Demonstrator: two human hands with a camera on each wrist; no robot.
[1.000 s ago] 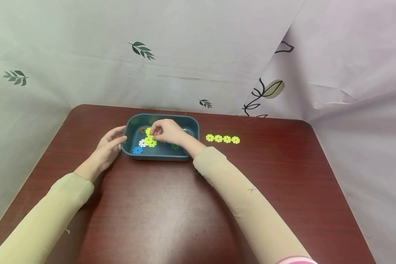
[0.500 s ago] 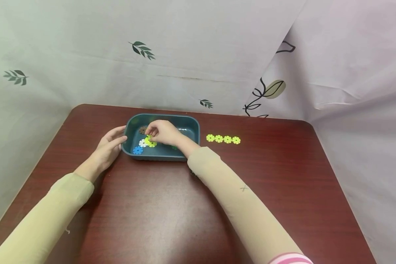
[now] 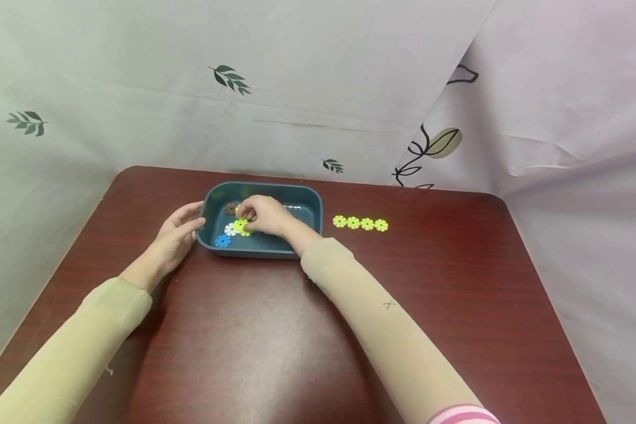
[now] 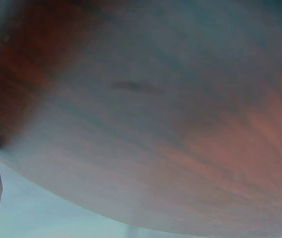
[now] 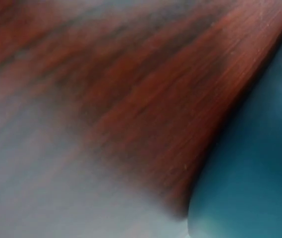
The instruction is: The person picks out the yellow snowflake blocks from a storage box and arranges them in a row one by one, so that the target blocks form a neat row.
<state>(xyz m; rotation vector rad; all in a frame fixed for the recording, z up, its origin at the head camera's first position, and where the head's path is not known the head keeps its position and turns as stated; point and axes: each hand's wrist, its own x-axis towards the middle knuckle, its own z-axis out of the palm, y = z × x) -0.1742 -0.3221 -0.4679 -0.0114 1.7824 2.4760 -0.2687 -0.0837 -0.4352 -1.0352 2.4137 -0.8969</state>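
Observation:
A dark teal plastic tray [image 3: 254, 254] stands at the back of the table, holding several flat notched discs. My left hand [image 3: 175, 238] rests against its left end, fingers and thumb at the outer wall. Inside the tray, my right hand [image 3: 267, 215] pinches at a yellow-green notched disc [image 3: 241, 226] with thumb and curled fingers. A white disc [image 3: 230, 229], a blue disc [image 3: 223, 241] and a brown disc [image 3: 230, 209] lie around it. Another yellow disc is mostly hidden behind the fingers. The tray's wall [image 5: 252, 163] also fills the right of the right wrist view.
A row of several yellow-green discs [image 3: 360, 223] lies on the reddish-brown table [image 3: 429, 282], right of the tray. Something small and dark [image 3: 310, 281] shows beside the right sleeve. A leaf-patterned cloth [image 3: 275, 94] hangs behind the table. The left wrist view is largely blurred.
My right hand has shifted slightly left and down among the discs, its fingers closing on the yellow-green one. My left hand stays at the tray's end.

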